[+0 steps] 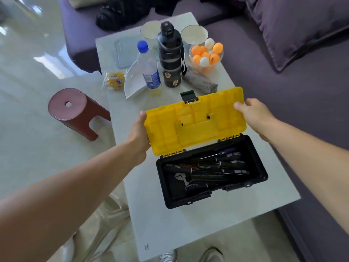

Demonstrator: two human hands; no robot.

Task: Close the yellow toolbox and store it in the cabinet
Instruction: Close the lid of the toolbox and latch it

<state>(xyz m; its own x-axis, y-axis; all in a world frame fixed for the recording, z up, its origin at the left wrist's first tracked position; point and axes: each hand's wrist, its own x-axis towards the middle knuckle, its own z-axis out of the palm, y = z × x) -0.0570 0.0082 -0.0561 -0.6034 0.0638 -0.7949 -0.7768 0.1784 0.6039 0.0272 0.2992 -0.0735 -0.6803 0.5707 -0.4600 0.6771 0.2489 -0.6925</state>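
With my left hand (138, 137) and right hand (256, 116) gripping the lid (194, 121) ends, fingers wrapped round its edges (latch (188, 95) dangling above them), I might pinch fingertips against the box (211, 173) rim.

No legible text; water bottle (149, 67) label print too blurred.

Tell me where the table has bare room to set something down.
Bare: the white table's near end, below the black toolbox base, and the strip left of it. Crowded: the far end, around the black flask, clear water bottle and bowl of ping-pong balls.
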